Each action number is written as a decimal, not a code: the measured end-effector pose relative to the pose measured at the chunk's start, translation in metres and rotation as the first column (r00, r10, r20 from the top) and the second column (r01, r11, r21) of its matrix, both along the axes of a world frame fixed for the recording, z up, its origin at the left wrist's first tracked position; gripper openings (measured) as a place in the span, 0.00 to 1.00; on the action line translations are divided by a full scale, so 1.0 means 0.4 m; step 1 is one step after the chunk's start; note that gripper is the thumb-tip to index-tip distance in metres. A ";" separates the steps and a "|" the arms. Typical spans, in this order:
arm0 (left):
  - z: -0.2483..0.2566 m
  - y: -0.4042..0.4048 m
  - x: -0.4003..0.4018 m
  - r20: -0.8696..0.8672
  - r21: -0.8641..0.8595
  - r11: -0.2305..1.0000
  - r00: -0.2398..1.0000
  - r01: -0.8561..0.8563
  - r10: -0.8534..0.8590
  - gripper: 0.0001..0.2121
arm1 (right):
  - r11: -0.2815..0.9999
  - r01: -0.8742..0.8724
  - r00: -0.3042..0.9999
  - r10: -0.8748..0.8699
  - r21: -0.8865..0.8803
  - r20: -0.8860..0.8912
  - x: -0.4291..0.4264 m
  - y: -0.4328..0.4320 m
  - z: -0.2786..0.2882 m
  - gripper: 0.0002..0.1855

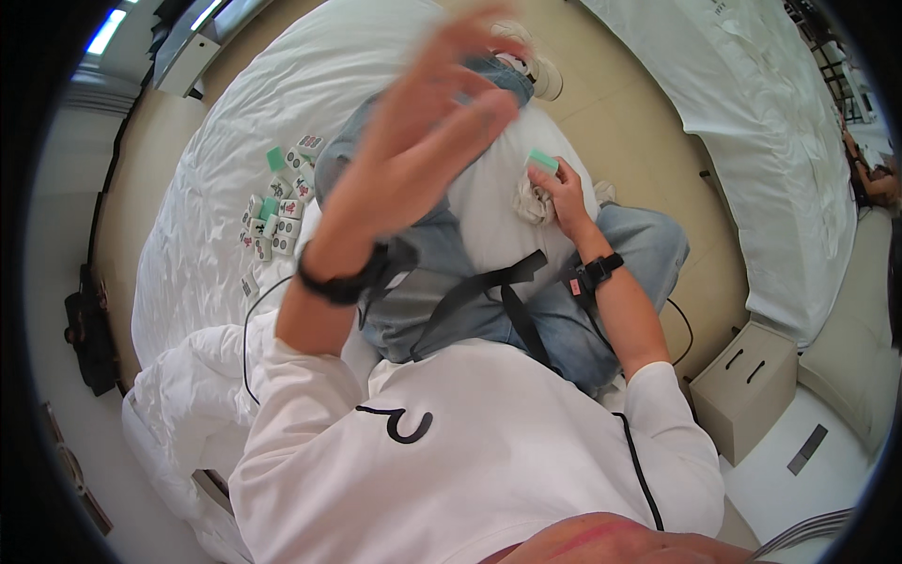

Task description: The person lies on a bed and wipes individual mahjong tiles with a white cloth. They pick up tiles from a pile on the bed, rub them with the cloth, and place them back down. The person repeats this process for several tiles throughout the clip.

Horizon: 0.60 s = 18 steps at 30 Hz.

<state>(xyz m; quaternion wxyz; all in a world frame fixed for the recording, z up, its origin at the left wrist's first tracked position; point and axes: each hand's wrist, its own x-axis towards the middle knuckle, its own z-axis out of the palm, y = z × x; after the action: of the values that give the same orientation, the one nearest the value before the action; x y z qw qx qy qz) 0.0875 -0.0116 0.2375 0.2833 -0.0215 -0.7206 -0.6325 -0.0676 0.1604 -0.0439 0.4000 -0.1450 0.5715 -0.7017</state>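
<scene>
My left hand [423,141], blurred, is raised high over my crossed legs. Its thumb and fingers are apart, and I see nothing between them. My right hand [564,197] grips a green-and-white mahjong tile [543,161] between thumb and fingers, over the white bedding between my legs. A crumpled off-white cloth [533,203] lies just beside and below that hand. Left of my legs, a loose group of mahjong tiles [287,227] lies on the white bed [204,190], several face up and some showing green backs. One tile [248,284] lies apart from the group, nearer to me.
A black strap [486,282] lies across my jeans. Black cables run beside both arms from the wrist devices. A second white-covered bed [740,141] stands to the right, with a beige drawer cabinet [747,388] near its end. Part of another person shows at the far right edge.
</scene>
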 end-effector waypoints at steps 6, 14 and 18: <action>-0.540 -0.021 -0.211 0.450 -0.587 0.785 0.886 0.196 0.115 0.17 | 0.988 -0.156 0.984 0.156 -0.003 0.091 -0.009 0.004 0.025 0.13; -0.602 -0.002 -0.190 0.584 -0.148 0.916 0.780 0.374 -0.224 0.21 | 0.986 -0.153 0.947 0.166 -0.067 0.274 -0.016 0.038 0.012 0.21; -0.607 0.011 -0.208 0.516 0.325 0.938 0.809 0.120 -0.282 0.21 | 0.971 0.134 0.916 -0.044 -0.200 0.399 -0.025 0.035 0.033 0.21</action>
<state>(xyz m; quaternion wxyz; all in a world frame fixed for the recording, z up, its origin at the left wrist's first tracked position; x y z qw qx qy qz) 0.0043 -0.0071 -0.0055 -0.0070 0.1257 -0.6694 -0.7321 -0.0777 0.1742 -0.0307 0.4548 -0.0196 0.4038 -0.7936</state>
